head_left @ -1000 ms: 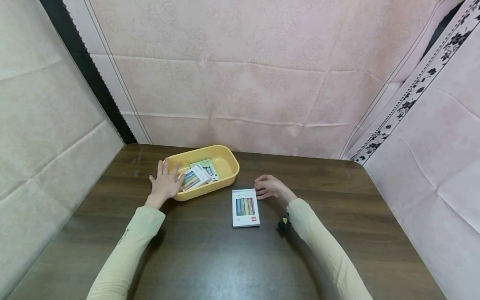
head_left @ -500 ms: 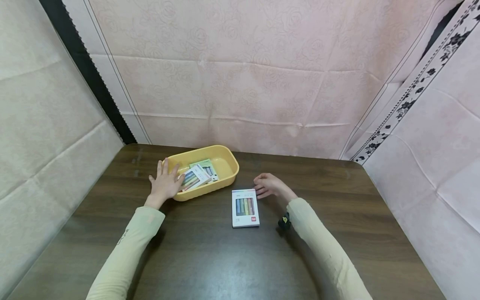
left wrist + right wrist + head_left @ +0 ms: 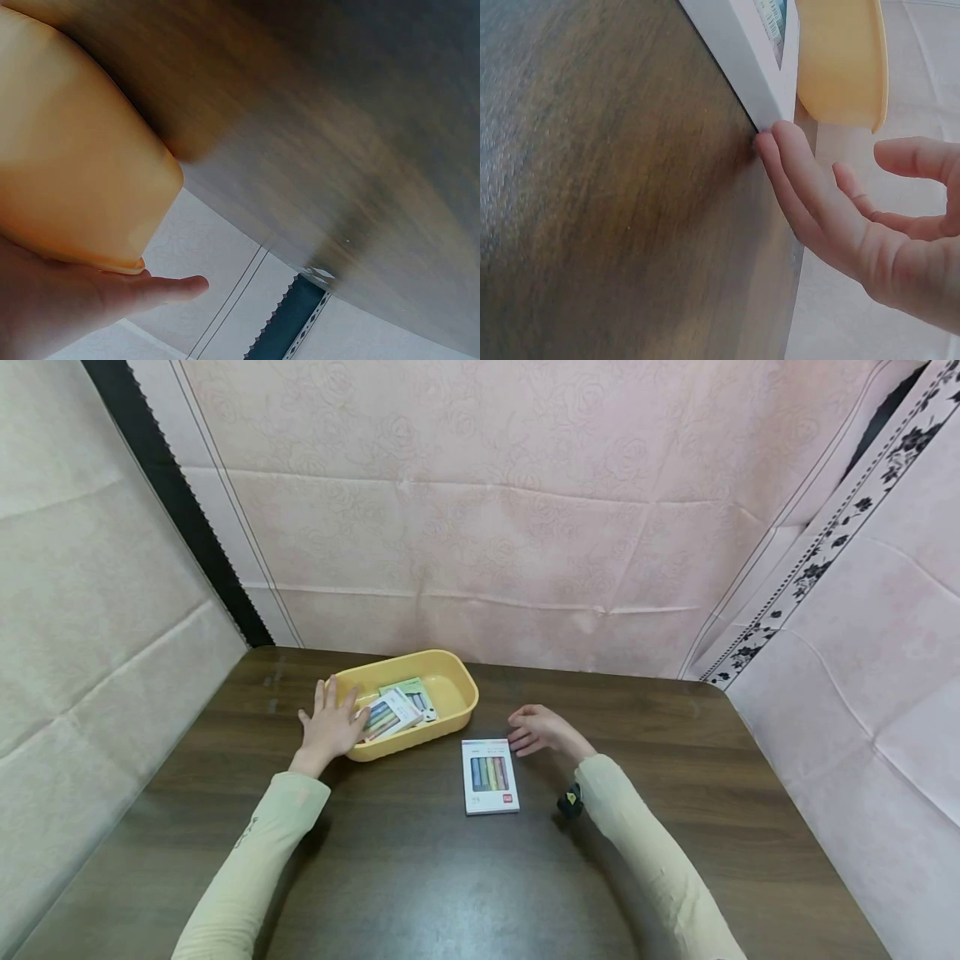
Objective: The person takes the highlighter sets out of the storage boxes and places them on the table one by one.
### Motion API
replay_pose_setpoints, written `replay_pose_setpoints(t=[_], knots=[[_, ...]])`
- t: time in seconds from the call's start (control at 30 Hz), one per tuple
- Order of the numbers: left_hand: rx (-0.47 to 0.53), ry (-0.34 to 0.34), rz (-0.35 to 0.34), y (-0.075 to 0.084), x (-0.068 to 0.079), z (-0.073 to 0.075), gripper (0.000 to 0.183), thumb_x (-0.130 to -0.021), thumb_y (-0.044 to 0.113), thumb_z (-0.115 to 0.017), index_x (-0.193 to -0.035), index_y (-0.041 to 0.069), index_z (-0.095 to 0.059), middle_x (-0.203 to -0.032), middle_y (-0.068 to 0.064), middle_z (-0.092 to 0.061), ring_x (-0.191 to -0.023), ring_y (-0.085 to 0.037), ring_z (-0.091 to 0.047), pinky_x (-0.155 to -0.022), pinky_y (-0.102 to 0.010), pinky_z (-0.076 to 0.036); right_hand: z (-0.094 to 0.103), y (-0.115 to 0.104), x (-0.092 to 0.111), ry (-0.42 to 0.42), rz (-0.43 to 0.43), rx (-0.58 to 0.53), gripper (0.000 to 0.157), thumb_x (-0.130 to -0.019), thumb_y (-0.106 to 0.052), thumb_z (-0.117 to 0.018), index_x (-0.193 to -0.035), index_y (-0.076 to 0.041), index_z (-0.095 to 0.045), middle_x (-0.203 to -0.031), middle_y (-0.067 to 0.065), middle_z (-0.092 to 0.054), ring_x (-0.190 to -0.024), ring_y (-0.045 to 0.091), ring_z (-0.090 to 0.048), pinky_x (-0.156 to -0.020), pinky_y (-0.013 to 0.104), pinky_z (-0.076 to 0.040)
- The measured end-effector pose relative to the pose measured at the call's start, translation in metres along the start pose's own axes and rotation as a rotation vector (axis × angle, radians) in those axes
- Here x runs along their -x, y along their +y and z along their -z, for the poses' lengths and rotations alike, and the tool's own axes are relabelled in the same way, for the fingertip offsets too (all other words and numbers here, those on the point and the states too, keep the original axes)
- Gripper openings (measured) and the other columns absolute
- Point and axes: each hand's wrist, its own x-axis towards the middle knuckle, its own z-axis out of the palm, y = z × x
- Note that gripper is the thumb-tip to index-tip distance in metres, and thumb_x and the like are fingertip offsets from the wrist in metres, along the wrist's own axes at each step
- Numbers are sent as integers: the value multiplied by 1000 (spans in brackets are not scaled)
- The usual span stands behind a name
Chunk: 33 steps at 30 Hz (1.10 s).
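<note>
Left hand (image 3: pixel 332 727): fingers spread over the left end of the tub (image 3: pixel 453 687), nothing gripped; the tub is presumably steadied this way.
Tub contents: a white pack (image 3: pixel 392 715) is laid partly over a green pack (image 3: pixel 412 692).
Box (image 3: pixel 491 776): laid flat on the counter (image 3: pixel 390 860), picture side up, nearer than the tub.
Right hand (image 3: pixel 546 732): fingertips rested against the box's far-end right corner, nothing grasped; its angle is perhaps adjusted.
</note>
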Motion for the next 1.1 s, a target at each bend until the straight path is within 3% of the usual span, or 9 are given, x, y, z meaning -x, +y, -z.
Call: replay_pose_setpoints(t=[0.43,0.8,1.1], knots=[[-1,1,2,0,-1,0,57,-94,42,-29,-142,11,-20,-149,-21,8,-135,-41,12,-92,-76,-5,2,-3,2,-2,-2,-3,33,-96,-17,-38,-121,4,-40,-114,30,-55,-99,37,-60,-75,39,-53],[-2,0,-4,-1,-1,0,56,-95,41,-30,-142,12,-20,-149,-21,8,-135,-42,10,-91,-76,-5,0,-9,4,5,33,-49,36,-96,-18,-39,-124,4,-39,-114,29,-55,-91,31,-65,-76,39,-53],[-6,2,1,-1,-1,0,57,-94,42,-30,-142,12,-21,-149,-21,8,-135,-42,9,-91,-76,-6,-3,-15,7,-47,75,-84,41,-95,-20,-41,-128,4,-37,-116,29,-54,-101,35,-60,-81,41,-51]])
